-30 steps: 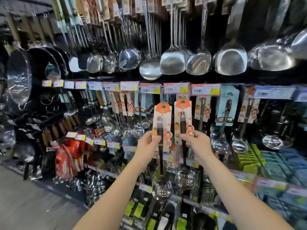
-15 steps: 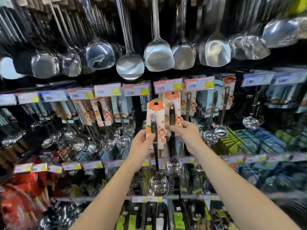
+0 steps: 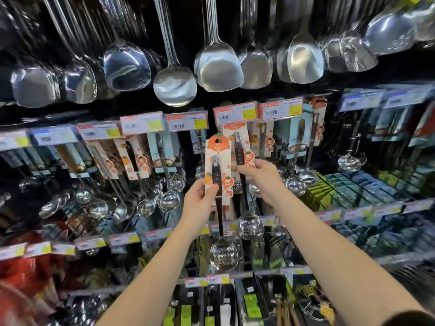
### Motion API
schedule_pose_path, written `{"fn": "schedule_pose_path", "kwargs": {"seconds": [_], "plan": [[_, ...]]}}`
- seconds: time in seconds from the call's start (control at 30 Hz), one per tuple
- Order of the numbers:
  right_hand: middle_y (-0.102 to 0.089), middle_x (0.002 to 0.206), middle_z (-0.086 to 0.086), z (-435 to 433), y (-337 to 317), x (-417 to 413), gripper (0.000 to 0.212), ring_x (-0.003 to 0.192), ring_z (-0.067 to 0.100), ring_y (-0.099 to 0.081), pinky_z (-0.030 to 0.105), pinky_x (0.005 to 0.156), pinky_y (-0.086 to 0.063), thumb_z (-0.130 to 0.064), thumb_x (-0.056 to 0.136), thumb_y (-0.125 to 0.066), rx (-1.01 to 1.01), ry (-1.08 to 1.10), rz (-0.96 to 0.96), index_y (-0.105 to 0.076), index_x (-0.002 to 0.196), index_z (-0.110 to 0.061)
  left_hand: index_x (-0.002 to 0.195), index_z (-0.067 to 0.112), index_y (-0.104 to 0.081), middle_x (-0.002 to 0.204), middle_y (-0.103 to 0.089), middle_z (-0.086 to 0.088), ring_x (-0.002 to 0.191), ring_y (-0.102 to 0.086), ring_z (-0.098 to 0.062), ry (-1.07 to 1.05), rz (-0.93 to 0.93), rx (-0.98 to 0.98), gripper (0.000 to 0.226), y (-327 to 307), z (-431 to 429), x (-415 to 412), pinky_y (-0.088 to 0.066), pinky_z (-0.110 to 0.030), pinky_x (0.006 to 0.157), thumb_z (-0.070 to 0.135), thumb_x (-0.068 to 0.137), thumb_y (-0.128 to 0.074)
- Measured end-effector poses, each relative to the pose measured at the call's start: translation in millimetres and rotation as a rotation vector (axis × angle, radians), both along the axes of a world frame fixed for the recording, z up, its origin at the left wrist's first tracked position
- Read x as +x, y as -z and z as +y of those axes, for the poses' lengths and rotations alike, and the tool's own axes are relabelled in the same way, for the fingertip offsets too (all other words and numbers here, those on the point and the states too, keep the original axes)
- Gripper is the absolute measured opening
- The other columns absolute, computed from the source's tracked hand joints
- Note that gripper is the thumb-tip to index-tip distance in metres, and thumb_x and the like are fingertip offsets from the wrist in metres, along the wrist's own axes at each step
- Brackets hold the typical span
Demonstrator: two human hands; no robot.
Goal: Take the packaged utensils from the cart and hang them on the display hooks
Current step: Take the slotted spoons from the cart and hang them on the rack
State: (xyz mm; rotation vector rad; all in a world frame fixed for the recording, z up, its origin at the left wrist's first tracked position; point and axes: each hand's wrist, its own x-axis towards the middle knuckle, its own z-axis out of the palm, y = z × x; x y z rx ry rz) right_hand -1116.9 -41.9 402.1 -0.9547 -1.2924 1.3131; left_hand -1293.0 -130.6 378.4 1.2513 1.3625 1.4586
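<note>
Now, left hand [image 3: 200, 203]: I see it pinching carded skimmer [image 3: 217, 165] low, keeping hang-hole free.
Right hand [image 3: 261, 177]: grips second skimmer [image 3: 239, 147], centre frame, steadying under price tag [image 3: 235, 113].

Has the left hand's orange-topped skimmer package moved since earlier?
Yes, slightly rightward: the left hand's orange-topped skimmer package now sits under the left end of the red-edged price tag.

Steel spatulas [image 3: 219, 64] and a ladle [image 3: 175, 87] hang above the price tags [image 3: 235, 114]; green boxes [image 3: 329, 191] sit below-right of them.
</note>
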Motion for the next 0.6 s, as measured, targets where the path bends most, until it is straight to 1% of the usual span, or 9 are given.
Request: {"fn": "schedule_pose_path", "kwargs": {"seconds": [0.13, 0.2, 0.23, 0.27, 0.33, 0.37, 0.47, 0.53, 0.6], "plan": [[-0.082, 0.091, 0.003, 20.8, -1.2, -5.0, 0.010, 0.078, 0.012, -0.076, 0.030, 0.074, -0.056, -0.006, 0.088, -0.077, -0.063, 0.004, 0.032, -0.076, 0.095, -0.014, 0.111, 0.026, -0.065, 0.105, -0.078, 0.006, 0.091, -0.075, -0.008, -0.016, -0.007, 0.006, 0.011, -2.1, 6.5, 0.8, -0.058, -0.019, 0.065, 0.021, 0.104, -0.058], [-0.080, 0.091, 0.007, 31.0, -0.4, -7.8, 0.012, 0.071, 0.012, -0.075, 0.027, 0.066, -0.055, -0.005, 0.087, -0.078, -0.098, -0.010, 0.051, -0.074, 0.097, -0.012, 0.109, 0.030, -0.065, 0.105, -0.077, 0.008, 0.093, -0.074, -0.005, -0.026, 0.003, -0.001, 0.012, -1.4, 10.9, 0.1, -0.057, -0.020, 0.069, 0.022, 0.104, -0.058], [-0.079, 0.092, 0.009, 38.5, 1.7, -9.6, 0.016, 0.074, 0.014, -0.075, 0.026, 0.066, -0.055, -0.006, 0.086, -0.080, -0.114, -0.004, 0.055, -0.072, 0.098, -0.011, 0.110, 0.031, -0.064, 0.105, -0.077, 0.008, 0.094, -0.074, -0.005, -0.030, 0.002, -0.002, 0.012, -1.0, 13.2, -0.2, -0.057, -0.021, 0.072, 0.022, 0.104, -0.057], [-0.078, 0.095, 0.008, 44.4, 2.5, -11.4, 0.026, 0.082, 0.017, -0.075, 0.029, 0.073, -0.058, -0.011, 0.081, -0.086, -0.124, 0.004, 0.072, -0.070, 0.102, -0.011, 0.111, 0.030, -0.064, 0.106, -0.077, 0.007, 0.094, -0.074, -0.006, -0.037, -0.007, -0.004, 0.013, -0.4, 15.8, -0.7, -0.058, -0.022, 0.072, 0.022, 0.105, -0.057], [-0.077, 0.107, 0.006, 54.3, 1.0, -16.0, 0.070, 0.102, 0.024, -0.074, 0.040, 0.096, -0.057, -0.028, 0.060, -0.099, -0.155, 0.007, 0.072, -0.066, 0.118, -0.007, 0.113, 0.029, -0.064, 0.107, -0.078, 0.004, 0.094, -0.075, -0.009, -0.054, -0.042, -0.014, 0.013, 0.8, 21.1, -1.5, -0.059, -0.023, 0.069, 0.021, 0.104, -0.057], [-0.074, 0.115, 0.004, 59.8, -0.5, -18.2, 0.086, 0.109, 0.025, -0.071, 0.043, 0.102, -0.054, -0.032, 0.055, -0.101, -0.168, 0.003, 0.073, -0.062, 0.127, -0.005, 0.114, 0.028, -0.064, 0.107, -0.078, 0.003, 0.095, -0.075, -0.011, -0.063, -0.050, -0.018, 0.013, 1.7, 23.9, -1.9, -0.060, -0.025, 0.071, 0.021, 0.104, -0.058], [-0.064, 0.130, 0.009, 85.6, -2.9, -26.1, 0.085, 0.120, 0.030, -0.063, 0.044, 0.108, -0.050, -0.020, 0.070, -0.095, -0.217, 0.030, 0.066, -0.052, 0.141, -0.006, 0.118, 0.025, -0.065, 0.109, -0.078, 0.003, 0.100, -0.075, -0.014, -0.076, -0.045, -0.020, 0.016, 3.6, 29.6, -3.0, -0.061, -0.033, 0.082, 0.022, 0.104, -0.059], [-0.065, 0.133, 0.013, 100.8, -3.7, -29.3, 0.083, 0.118, 0.032, -0.065, 0.048, 0.108, -0.051, -0.018, 0.067, -0.096, -0.218, 0.032, 0.049, -0.053, 0.138, -0.008, 0.121, 0.025, -0.064, 0.110, -0.078, 0.004, 0.100, -0.075, -0.013, -0.080, -0.044, -0.012, 0.018, 4.1, 32.4, -2.9, -0.061, -0.030, 0.080, 0.023, 0.104, -0.059], [-0.066, 0.132, 0.020, 113.7, -4.1, -30.0, 0.072, 0.117, 0.034, -0.067, 0.050, 0.109, -0.050, -0.016, 0.067, -0.096, -0.222, 0.009, 0.049, -0.056, 0.125, -0.010, 0.122, 0.025, -0.064, 0.110, -0.078, 0.004, 0.099, -0.075, -0.012, -0.082, -0.052, 0.001, 0.019, 3.5, 35.0, -1.5, -0.061, -0.027, 0.077, 0.022, 0.104, -0.058]]}}
